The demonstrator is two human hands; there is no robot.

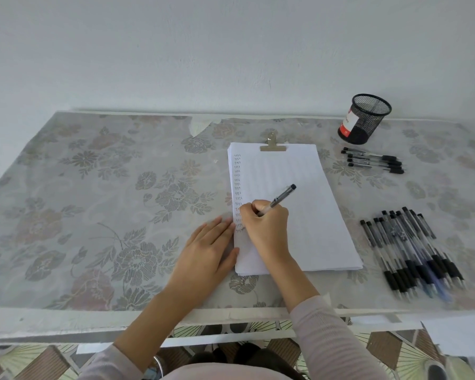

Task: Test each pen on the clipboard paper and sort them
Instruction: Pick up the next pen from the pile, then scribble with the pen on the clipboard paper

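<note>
Head view shows your right hand (266,229) curled around the pen (279,200), fingers pinching it low on the barrel. The tip is hidden behind the knuckles, down at the left margin of the paper (299,215), at the foot of the column of marks (237,182). The pen's long axis runs from that hidden tip up and to the right, so its back end leans out over the sheet toward the far right of the table (93,187). Your left hand (209,248) lies flat with straight fingers, pressing the paper's left edge and holding nothing. The sheets sit under the clip (273,145) at their far edge. Everything the sorting turns on lies to the right of the grip. The pile of pens (412,250) is just off the paper's right edge, tips toward you. The row of four pens (373,160) lies crosswise farther back, close to the mesh cup (364,119). I cannot tell which group is the tested one. Either way your right hand is the nearer, so I would expect it to carry the pen across the sheet while the left hand pins the paper.
</note>
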